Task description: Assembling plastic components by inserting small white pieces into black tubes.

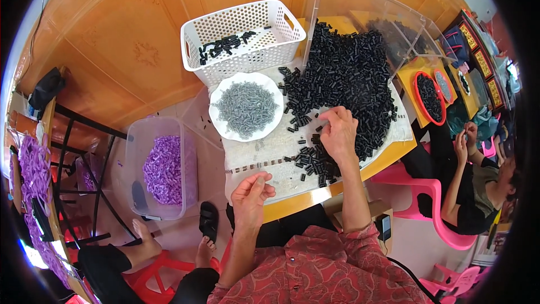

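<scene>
My left hand (252, 197) hovers over the table's near edge, thumb and fingers pinched together. Anything between them is too small to make out. My right hand (339, 129) reaches over the near side of a big heap of small black tubular pieces (351, 62), fingers curled down at its left edge. Whether a piece sits between those fingertips is hidden. A smaller cluster of the same black pieces (315, 163) lies just nearer to me. Left of the heap, a white scalloped plate (215, 114) holds a mound of small clear-grey pieces (247, 109). A whitish cloth (242, 160) lies under everything.
Behind the plate stands a white perforated basket (242, 59) with some black pieces. A clear bin (371, 0) lies tipped behind the heap. On the floor at left, another clear bin (190, 174) holds purple pieces. People sit at both sides, one near a pink chair (430, 191).
</scene>
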The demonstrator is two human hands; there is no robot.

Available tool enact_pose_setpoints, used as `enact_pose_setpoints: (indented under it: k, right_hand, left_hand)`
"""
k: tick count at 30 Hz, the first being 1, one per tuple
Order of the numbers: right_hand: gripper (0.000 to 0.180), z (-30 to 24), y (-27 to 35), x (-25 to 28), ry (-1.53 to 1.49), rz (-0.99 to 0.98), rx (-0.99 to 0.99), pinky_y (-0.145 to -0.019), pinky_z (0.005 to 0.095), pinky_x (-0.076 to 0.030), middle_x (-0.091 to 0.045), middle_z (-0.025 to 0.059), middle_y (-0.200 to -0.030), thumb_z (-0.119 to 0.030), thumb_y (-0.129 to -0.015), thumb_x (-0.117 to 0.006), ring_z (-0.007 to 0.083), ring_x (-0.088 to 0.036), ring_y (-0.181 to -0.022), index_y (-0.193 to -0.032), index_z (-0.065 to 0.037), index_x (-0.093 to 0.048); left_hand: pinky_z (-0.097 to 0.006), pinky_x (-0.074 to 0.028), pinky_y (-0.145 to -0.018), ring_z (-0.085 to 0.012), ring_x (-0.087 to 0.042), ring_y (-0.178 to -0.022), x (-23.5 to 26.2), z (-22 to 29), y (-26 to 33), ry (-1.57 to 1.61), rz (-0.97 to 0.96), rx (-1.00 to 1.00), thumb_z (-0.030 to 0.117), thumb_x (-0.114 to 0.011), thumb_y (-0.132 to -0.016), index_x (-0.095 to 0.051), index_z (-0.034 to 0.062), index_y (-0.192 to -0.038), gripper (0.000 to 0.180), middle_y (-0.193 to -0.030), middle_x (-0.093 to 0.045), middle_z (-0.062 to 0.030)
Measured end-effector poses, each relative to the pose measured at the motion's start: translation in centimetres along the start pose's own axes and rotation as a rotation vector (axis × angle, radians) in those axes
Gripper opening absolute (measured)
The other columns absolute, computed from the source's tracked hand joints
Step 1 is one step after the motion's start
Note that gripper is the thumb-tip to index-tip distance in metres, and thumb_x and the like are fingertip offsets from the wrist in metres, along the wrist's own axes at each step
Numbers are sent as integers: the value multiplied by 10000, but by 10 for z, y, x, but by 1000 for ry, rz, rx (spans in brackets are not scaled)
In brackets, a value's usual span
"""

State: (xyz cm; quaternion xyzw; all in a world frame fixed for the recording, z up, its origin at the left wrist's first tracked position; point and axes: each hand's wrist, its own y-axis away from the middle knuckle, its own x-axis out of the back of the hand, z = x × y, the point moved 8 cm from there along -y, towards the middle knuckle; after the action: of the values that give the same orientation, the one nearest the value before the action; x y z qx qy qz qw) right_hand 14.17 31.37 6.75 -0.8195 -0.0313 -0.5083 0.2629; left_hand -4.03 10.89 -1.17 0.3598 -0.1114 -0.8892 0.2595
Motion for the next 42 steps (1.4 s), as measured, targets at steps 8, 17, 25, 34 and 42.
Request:
enact_pose_setpoints:
  k: [8,17,25,34,42]
  right_hand:
    - [188,0,3,7,-62,34,1,-799,424,-401,-622,58,-923,-29,-739,-703,279,-575,-929,-905,-118,-707]
    - [146,-14,-7,-16,14,-31,48,-798,418,-394,-616,64,-900,-112,-756,-755,264,-572,-902,-901,-133,-752]
    - [170,-18,6,6,-291,83,-13,-725,409,-493,-613,91,-911,-11,-751,-732,278,-621,-828,-905,-59,-680]
    - [123,-32,59,23,-675,66,-188,-558,242,-491,-651,81,-808,16,-818,-713,106,-623,-613,-934,17,-670]
    - [123,-23,97,7,-922,-35,-388,-560,206,-471,-656,39,-804,38,-827,-712,47,-585,-627,-943,22,-674]
  left_hand:
    - [-316,-555,-720,-160,-664,-779,-2,-2,0,11,3,27,99,-605,-974,-660,-29,-1127,206,-1055,-702,-154]
    - [-304,-557,-711,-150,-663,-775,-2,-2,4,-25,0,20,93,-602,-975,-661,-36,-1131,211,-1055,-701,-152]
    - [-255,-557,-663,-124,-663,-723,-3,3,7,-278,-48,37,95,-629,-966,-681,-30,-1076,174,-1011,-706,-114]
    - [-327,-525,-616,-229,-652,-705,-57,38,-5,-980,-112,-541,12,-688,-854,-685,4,-1058,204,-894,-636,-128]
    - [-428,-524,-683,-349,-633,-792,-96,28,-23,-1451,-182,-754,25,-675,-829,-686,4,-997,169,-952,-582,-157]
